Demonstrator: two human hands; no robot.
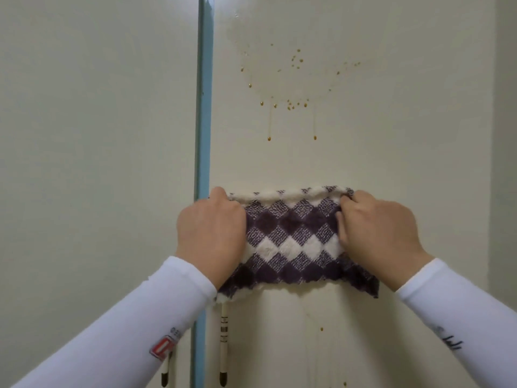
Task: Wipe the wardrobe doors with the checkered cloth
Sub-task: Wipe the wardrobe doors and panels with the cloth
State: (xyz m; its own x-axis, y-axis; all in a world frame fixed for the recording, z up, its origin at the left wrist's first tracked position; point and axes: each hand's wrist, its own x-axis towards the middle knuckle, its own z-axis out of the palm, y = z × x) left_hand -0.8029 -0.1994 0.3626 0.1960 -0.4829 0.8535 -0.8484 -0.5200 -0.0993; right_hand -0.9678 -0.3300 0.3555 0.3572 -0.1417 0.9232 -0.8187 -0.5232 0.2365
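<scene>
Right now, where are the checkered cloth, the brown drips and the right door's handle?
checkered cloth [291, 236]: head view, the middle of its visible face.
brown drips [315, 137]: head view, the drop ending the right run.
door handle [223, 357]: head view, its pale shaft below the cloth.

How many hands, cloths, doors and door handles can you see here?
Hands: 2, left hand and right hand
Checkered cloth: 1
Wardrobe doors: 2, left door and right door
Door handles: 2, left handle and right handle
Total: 7
</scene>
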